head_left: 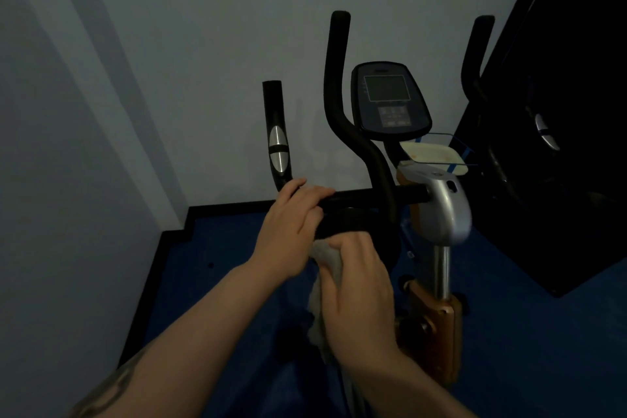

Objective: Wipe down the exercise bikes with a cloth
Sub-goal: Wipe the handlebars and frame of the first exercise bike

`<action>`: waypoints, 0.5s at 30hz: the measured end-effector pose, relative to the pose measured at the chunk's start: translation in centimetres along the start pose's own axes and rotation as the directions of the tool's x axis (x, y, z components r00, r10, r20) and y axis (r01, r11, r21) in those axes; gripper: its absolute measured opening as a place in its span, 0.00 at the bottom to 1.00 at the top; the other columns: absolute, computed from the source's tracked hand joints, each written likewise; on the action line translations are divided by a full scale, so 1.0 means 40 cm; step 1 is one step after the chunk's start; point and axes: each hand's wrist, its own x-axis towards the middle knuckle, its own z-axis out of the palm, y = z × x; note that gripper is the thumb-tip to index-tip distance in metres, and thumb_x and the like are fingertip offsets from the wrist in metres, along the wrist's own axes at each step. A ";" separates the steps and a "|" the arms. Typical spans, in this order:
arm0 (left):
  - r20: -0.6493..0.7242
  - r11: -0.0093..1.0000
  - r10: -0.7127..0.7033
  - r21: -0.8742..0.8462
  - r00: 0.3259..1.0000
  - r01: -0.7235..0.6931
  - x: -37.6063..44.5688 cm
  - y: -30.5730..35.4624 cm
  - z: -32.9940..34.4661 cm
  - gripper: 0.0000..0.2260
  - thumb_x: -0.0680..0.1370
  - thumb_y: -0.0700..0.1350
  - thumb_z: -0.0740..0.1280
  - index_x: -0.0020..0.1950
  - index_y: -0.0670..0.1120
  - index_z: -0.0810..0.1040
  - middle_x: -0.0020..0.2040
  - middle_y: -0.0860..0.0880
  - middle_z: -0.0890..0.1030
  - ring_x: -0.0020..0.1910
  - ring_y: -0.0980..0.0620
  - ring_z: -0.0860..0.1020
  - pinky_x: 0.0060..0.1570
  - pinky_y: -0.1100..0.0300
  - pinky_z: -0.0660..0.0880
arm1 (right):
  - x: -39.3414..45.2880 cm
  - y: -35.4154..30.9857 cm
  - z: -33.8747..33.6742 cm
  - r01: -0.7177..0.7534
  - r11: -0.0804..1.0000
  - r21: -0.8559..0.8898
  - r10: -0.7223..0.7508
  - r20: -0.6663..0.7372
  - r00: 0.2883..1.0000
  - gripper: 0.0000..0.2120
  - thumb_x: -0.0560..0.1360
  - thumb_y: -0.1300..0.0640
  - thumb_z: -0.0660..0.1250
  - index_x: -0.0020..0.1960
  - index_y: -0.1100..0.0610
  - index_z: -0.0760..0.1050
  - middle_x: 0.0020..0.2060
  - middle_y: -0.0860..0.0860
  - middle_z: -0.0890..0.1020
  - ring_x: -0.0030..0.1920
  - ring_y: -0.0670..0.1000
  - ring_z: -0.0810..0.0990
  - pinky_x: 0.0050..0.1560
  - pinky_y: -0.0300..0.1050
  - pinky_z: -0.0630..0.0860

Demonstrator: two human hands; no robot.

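Against the near black handlebar of the exercise bike, low in the middle of the scene: pale cloth, bunched and gripped in the curled right hand, loose tail hanging down toward the blue floor, seemingly pressed there to rub the grip. Just left and a little farther, left hand wrapped over the crossbar, probably steadying the frame. Farther off, dark console and upright handles against the grey wall; far right, black panel.

Open gap between left grip and curved handlebar — console just beyond, right.
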 end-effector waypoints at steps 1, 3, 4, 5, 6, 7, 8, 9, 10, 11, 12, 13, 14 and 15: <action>0.005 1.000 0.013 0.013 1.000 -0.013 -0.001 -0.002 0.002 0.20 0.80 0.46 0.50 0.69 0.49 0.72 0.64 0.52 0.74 0.72 0.57 0.56 0.68 0.60 0.57 | 0.012 -0.002 0.005 0.023 0.999 -0.027 -0.023 -0.015 1.000 0.02 0.76 0.50 0.55 0.45 0.44 0.65 0.43 0.49 0.74 0.43 0.52 0.76 0.44 0.53 0.75; 0.005 0.999 0.029 0.044 1.000 -0.029 0.000 -0.010 0.005 0.15 0.81 0.42 0.58 0.67 0.48 0.73 0.65 0.51 0.74 0.73 0.53 0.57 0.70 0.59 0.58 | 0.061 -0.005 0.017 0.040 0.995 -0.090 -0.042 -0.023 0.999 0.03 0.78 0.55 0.57 0.49 0.49 0.69 0.44 0.50 0.74 0.43 0.51 0.75 0.45 0.53 0.75; -0.007 0.999 0.004 0.035 1.000 -0.004 -0.001 -0.012 0.007 0.13 0.81 0.39 0.60 0.65 0.47 0.74 0.65 0.51 0.73 0.73 0.53 0.58 0.71 0.57 0.59 | 0.090 -0.009 0.020 0.005 0.995 -0.099 -0.006 -0.006 1.000 0.04 0.80 0.57 0.58 0.50 0.53 0.71 0.46 0.50 0.74 0.45 0.50 0.75 0.48 0.54 0.74; -0.023 1.000 -0.029 -0.002 0.999 0.029 -0.001 -0.011 0.007 0.11 0.81 0.37 0.61 0.62 0.46 0.75 0.65 0.51 0.72 0.73 0.54 0.59 0.71 0.55 0.60 | 0.112 -0.008 0.021 -0.026 0.994 -0.104 0.027 0.013 1.000 0.04 0.80 0.58 0.59 0.52 0.55 0.72 0.48 0.50 0.75 0.47 0.50 0.74 0.51 0.53 0.73; -0.035 0.998 -0.053 -0.045 0.998 0.052 -0.002 -0.011 0.008 0.10 0.81 0.36 0.60 0.59 0.46 0.75 0.64 0.54 0.72 0.72 0.54 0.60 0.71 0.54 0.61 | 0.125 -0.006 0.021 -0.034 0.993 -0.117 0.037 0.021 0.999 0.05 0.80 0.59 0.59 0.54 0.56 0.73 0.50 0.51 0.75 0.49 0.50 0.74 0.53 0.53 0.72; -0.041 0.998 -0.039 -0.053 0.998 0.037 -0.002 -0.011 0.009 0.09 0.81 0.37 0.60 0.59 0.46 0.75 0.63 0.56 0.71 0.72 0.54 0.60 0.71 0.55 0.61 | 0.123 -0.003 0.018 -0.017 0.991 -0.129 0.021 0.023 1.000 0.07 0.79 0.60 0.61 0.55 0.57 0.73 0.51 0.52 0.75 0.50 0.51 0.75 0.53 0.54 0.72; -0.037 1.000 -0.005 -0.019 0.999 0.005 -0.002 -0.008 0.009 0.10 0.81 0.38 0.60 0.61 0.46 0.75 0.62 0.57 0.72 0.73 0.53 0.59 0.70 0.58 0.59 | 0.109 0.000 0.012 0.013 0.992 -0.122 -0.011 0.017 1.000 0.07 0.78 0.61 0.62 0.55 0.58 0.74 0.51 0.54 0.76 0.50 0.53 0.75 0.52 0.55 0.73; -0.019 0.999 0.028 0.030 0.999 -0.027 -0.001 -0.009 0.010 0.12 0.82 0.41 0.59 0.64 0.46 0.74 0.62 0.56 0.73 0.73 0.54 0.58 0.69 0.62 0.56 | 0.085 0.003 0.005 0.052 0.992 -0.114 -0.052 0.006 0.999 0.06 0.78 0.60 0.62 0.54 0.58 0.74 0.49 0.55 0.77 0.48 0.54 0.76 0.49 0.56 0.75; -0.009 0.998 0.038 0.048 0.999 -0.037 0.000 -0.008 0.010 0.16 0.81 0.44 0.56 0.67 0.47 0.73 0.62 0.54 0.74 0.73 0.56 0.57 0.67 0.67 0.54 | 0.058 0.005 -0.004 0.095 0.989 -0.115 -0.095 -0.002 0.995 0.06 0.77 0.59 0.61 0.53 0.56 0.73 0.46 0.54 0.77 0.46 0.54 0.77 0.46 0.55 0.76; -0.005 0.999 0.027 0.041 1.000 -0.027 0.001 -0.004 0.006 0.19 0.80 0.46 0.52 0.68 0.48 0.72 0.63 0.53 0.75 0.72 0.58 0.56 0.66 0.70 0.52 | 0.035 0.007 -0.014 0.126 0.984 -0.128 -0.128 -0.006 0.992 0.07 0.76 0.57 0.59 0.52 0.55 0.73 0.45 0.53 0.77 0.44 0.53 0.77 0.43 0.54 0.76; -0.006 0.999 0.015 0.032 1.000 -0.014 0.001 -0.003 0.004 0.21 0.79 0.47 0.49 0.68 0.49 0.72 0.63 0.53 0.75 0.71 0.60 0.56 0.65 0.72 0.52 | 0.025 0.012 -0.021 0.144 0.979 -0.144 -0.146 -0.002 0.989 0.09 0.75 0.57 0.57 0.51 0.55 0.74 0.44 0.52 0.78 0.42 0.53 0.78 0.41 0.53 0.76; -0.007 1.000 0.016 0.026 1.000 -0.016 0.000 -0.003 0.003 0.21 0.79 0.47 0.48 0.69 0.49 0.72 0.63 0.52 0.75 0.71 0.60 0.56 0.65 0.71 0.52 | 0.032 0.020 -0.023 0.155 0.972 -0.180 -0.155 0.013 0.988 0.11 0.75 0.57 0.57 0.50 0.56 0.76 0.43 0.52 0.78 0.41 0.53 0.78 0.40 0.53 0.76; -0.011 0.999 0.028 0.024 1.000 -0.028 -0.002 -0.002 0.004 0.21 0.79 0.47 0.49 0.68 0.48 0.72 0.64 0.53 0.74 0.72 0.59 0.56 0.66 0.68 0.54 | 0.054 0.027 -0.023 0.171 0.957 -0.236 -0.167 0.038 0.985 0.10 0.74 0.58 0.58 0.50 0.58 0.77 0.43 0.53 0.78 0.42 0.53 0.78 0.40 0.52 0.76; -0.013 0.999 0.038 0.018 0.999 -0.038 -0.005 -0.002 0.006 0.21 0.79 0.47 0.49 0.68 0.48 0.72 0.64 0.55 0.73 0.72 0.57 0.56 0.68 0.64 0.56 | 0.079 0.031 -0.021 0.186 0.935 -0.300 -0.175 0.065 0.982 0.09 0.74 0.59 0.61 0.51 0.58 0.77 0.44 0.53 0.78 0.43 0.54 0.78 0.42 0.50 0.74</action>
